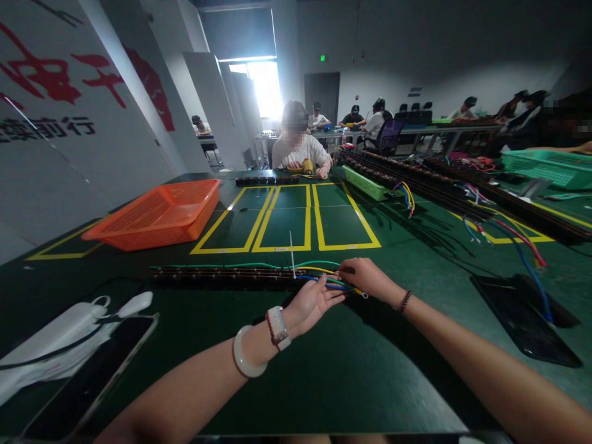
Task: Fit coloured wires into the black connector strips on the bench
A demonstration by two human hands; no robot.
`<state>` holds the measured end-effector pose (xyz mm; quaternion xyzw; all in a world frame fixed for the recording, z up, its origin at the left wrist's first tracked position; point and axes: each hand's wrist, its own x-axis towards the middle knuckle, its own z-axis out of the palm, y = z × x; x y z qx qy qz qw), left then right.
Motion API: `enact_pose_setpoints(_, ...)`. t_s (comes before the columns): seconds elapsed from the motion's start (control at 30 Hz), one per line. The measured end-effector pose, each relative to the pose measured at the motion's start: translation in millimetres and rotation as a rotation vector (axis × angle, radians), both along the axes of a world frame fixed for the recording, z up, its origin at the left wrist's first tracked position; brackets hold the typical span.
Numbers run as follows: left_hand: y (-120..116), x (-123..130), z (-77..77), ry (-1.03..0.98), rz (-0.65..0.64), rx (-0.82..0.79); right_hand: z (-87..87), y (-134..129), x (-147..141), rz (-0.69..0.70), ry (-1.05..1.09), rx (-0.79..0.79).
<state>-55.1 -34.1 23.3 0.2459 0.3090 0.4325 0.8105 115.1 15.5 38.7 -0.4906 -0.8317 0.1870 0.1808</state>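
A long dark strip assembly lies across the green table, with a green wire running along its far side. Yellow, green and blue wires come out of its right end. My left hand is palm up under these wires, its fingers stretched out and the thumb near them. My right hand is closed around the wires from the right; its fingertips are partly hidden. Beside my left thumb a white cable tie stands upright at the strip's right part. A ring terminal shows below my right hand.
An orange basket stands at the left. Phones lie on both sides, with a white pouch at left. More strips and green baskets are at right. Across the table sits a person.
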Motion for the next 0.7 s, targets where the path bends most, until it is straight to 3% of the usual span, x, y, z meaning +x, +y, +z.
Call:
enact_pose_setpoints(0.2, -2.0, 0.1, 2.1, -0.009, -0.006, 0.016, 21.7, -12.5, 5.0, 0.057, 0.000, 0.155)
enact_pose_setpoints(0.33, -1.6, 0.2, 0.4, -0.030, -0.009, 0.030, 33.4, -14.0, 13.7, 0.149, -0.032, -0.067)
enact_pose_setpoints(0.47, -0.3, 0.8, -0.2, -0.029, -0.011, 0.022, 28.0, -10.0, 21.7, 0.215, -0.049, -0.328)
enact_pose_setpoints(0.7, -0.4, 2.3, 1.5, 0.000, -0.007, 0.036, 25.4, -3.9, 29.8, 0.205, 0.063, -0.361)
